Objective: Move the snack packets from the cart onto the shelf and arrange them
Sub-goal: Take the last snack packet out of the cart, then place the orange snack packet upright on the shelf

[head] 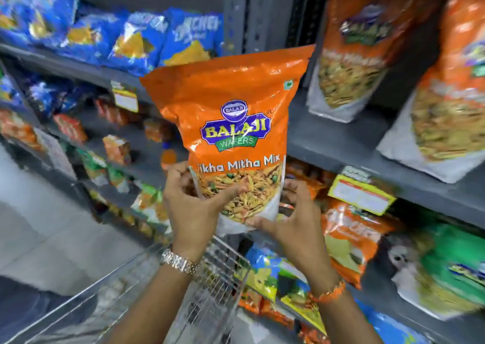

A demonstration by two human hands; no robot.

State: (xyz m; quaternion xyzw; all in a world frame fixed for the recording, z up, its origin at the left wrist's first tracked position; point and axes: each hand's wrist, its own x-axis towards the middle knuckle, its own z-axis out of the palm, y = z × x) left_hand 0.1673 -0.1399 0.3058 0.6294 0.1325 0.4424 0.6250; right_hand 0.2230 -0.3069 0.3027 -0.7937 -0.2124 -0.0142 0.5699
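A: While I've got the orange packet (231, 133) upright at frame centre, long axis running six to twelve, both hands are clamped on its bottom end.

B: Which hand carries it?

A: My left hand (191, 207) wraps the lower left edge, thumb across the printed front; my right hand (296, 220) cups the base corner. Glossy crinkled foil, puffy, top seam flat.

B: And the target?

A: The grey metal shelf (341, 144) lies at two o'clock, matching orange packets (349, 55) standing there. Right hand's nearer, I'd judge. The wire cart (217, 270) sits at six.
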